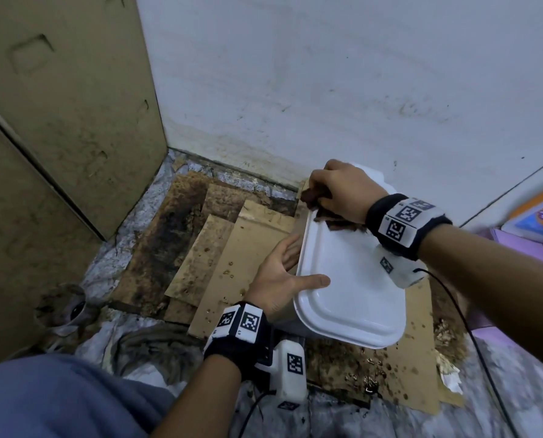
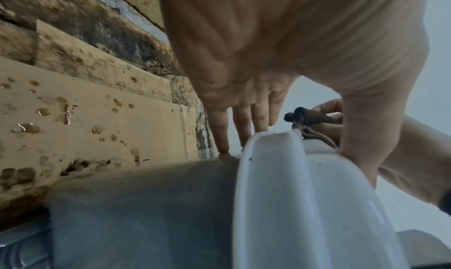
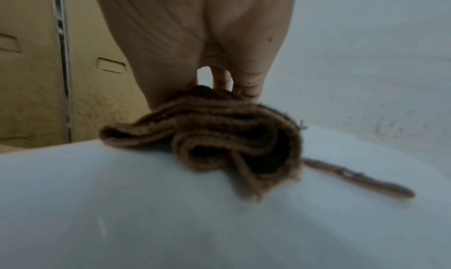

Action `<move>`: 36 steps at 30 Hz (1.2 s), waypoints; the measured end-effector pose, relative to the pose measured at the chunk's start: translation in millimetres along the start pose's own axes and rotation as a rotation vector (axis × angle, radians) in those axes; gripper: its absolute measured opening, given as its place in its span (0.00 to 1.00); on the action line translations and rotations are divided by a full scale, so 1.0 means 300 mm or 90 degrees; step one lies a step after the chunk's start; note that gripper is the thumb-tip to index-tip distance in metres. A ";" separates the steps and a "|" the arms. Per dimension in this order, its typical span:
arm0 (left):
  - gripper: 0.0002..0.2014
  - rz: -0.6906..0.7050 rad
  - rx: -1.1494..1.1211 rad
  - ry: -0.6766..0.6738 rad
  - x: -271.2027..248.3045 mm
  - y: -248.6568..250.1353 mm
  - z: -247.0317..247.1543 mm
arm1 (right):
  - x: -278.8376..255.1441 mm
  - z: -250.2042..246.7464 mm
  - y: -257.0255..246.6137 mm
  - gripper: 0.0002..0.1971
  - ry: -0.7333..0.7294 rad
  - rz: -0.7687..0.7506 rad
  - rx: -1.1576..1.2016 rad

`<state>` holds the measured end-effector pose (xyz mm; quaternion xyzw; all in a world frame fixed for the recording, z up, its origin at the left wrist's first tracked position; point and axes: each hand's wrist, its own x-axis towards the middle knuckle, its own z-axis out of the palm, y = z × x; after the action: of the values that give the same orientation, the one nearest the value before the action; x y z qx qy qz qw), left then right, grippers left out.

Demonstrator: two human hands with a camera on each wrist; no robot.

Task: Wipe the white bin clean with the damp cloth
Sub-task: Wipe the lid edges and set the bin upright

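Observation:
The white bin point(image 1: 349, 279) stands on stained cardboard with its lid closed. My left hand point(image 1: 290, 267) steadies its left side. The fingers point(image 2: 220, 134) lie straight against the wall point(image 2: 146, 205) below the lid's rim, and the thumb rests on top of the lid. My right hand point(image 1: 330, 194) grips a bunched brown cloth point(image 1: 325, 216) and presses it on the lid's far left corner. In the right wrist view the folded cloth point(image 3: 219, 138) lies on the white lid point(image 3: 146, 205), with a loose strip trailing to the right. The cloth point(image 2: 310, 116) also shows beyond the lid's edge in the left wrist view.
Wet, stained cardboard sheets point(image 1: 219, 248) cover the floor to the left of the bin and under it. A white wall point(image 1: 327, 90) rises close behind. Tan cupboard doors point(image 1: 58, 121) stand on the left. Purple and orange items point(image 1: 532, 222) lie at the right. A black cable point(image 1: 472, 336) hangs from my right wrist.

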<state>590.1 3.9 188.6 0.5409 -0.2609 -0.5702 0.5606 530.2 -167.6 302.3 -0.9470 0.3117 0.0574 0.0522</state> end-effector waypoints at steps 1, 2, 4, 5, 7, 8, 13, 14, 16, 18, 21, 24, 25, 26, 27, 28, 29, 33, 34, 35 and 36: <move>0.46 0.005 0.001 -0.004 -0.002 0.000 -0.002 | 0.000 -0.020 0.019 0.12 0.022 0.007 -0.001; 0.45 0.009 0.002 -0.005 -0.002 0.001 -0.007 | -0.002 -0.039 0.047 0.11 0.053 0.029 0.014; 0.47 0.016 0.006 -0.004 -0.001 -0.001 -0.016 | -0.032 -0.085 0.103 0.12 0.142 0.092 0.086; 0.49 0.019 0.012 -0.006 -0.002 0.000 -0.017 | -0.059 -0.104 0.129 0.12 0.193 0.128 0.140; 0.53 0.023 0.016 -0.006 -0.006 0.005 -0.014 | -0.131 -0.119 0.168 0.14 0.253 0.201 0.265; 0.54 0.025 0.015 -0.005 -0.009 0.010 -0.009 | -0.170 -0.109 0.184 0.14 0.266 0.235 0.317; 0.48 0.028 0.032 0.009 -0.026 0.021 0.009 | -0.352 0.029 0.230 0.15 0.246 0.321 0.490; 0.46 0.029 0.039 0.006 -0.032 0.022 0.013 | -0.385 0.059 0.239 0.14 0.253 0.351 0.492; 0.39 0.031 0.051 -0.004 -0.048 0.025 0.021 | -0.456 0.129 0.247 0.10 0.298 0.399 0.559; 0.37 0.027 0.065 -0.025 -0.065 0.025 0.024 | -0.525 0.197 0.233 0.09 0.329 0.435 0.644; 0.46 0.018 0.106 -0.076 -0.089 0.029 0.034 | -0.598 0.278 0.189 0.09 0.284 0.460 0.739; 0.49 0.013 0.135 -0.108 -0.108 0.034 0.042 | -0.634 0.325 0.141 0.12 0.246 0.455 0.832; 0.49 0.012 0.147 -0.113 -0.113 0.034 0.040 | -0.641 0.328 0.130 0.14 0.236 0.443 0.859; 0.50 0.009 0.163 -0.117 -0.118 0.035 0.038 | -0.647 0.332 0.129 0.17 0.218 0.427 0.878; 0.51 0.007 0.178 -0.119 -0.121 0.036 0.034 | -0.657 0.329 0.127 0.21 0.189 0.405 0.903; 0.52 0.005 0.190 -0.121 -0.122 0.038 0.027 | -0.664 0.332 0.133 0.26 0.161 0.384 0.935; 0.54 0.001 0.197 -0.122 -0.121 0.040 0.021 | -0.673 0.334 0.140 0.32 0.136 0.359 0.971; 0.60 -0.005 0.208 -0.128 -0.115 0.034 0.000 | -0.704 0.361 0.161 0.49 0.085 0.276 1.030; 0.61 -0.003 0.206 -0.124 -0.113 0.030 -0.002 | -0.712 0.366 0.158 0.51 0.083 0.262 1.020; 0.62 -0.003 0.204 -0.118 -0.111 0.026 -0.004 | -0.720 0.370 0.155 0.52 0.083 0.252 1.005; 0.63 -0.001 0.201 -0.112 -0.109 0.024 -0.004 | -0.725 0.372 0.154 0.52 0.086 0.246 0.994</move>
<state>586.6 32.6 205.3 0.5705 -0.3951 -0.5675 0.4432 320.4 -62.4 219.9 -0.5681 0.4222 -0.2266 0.6691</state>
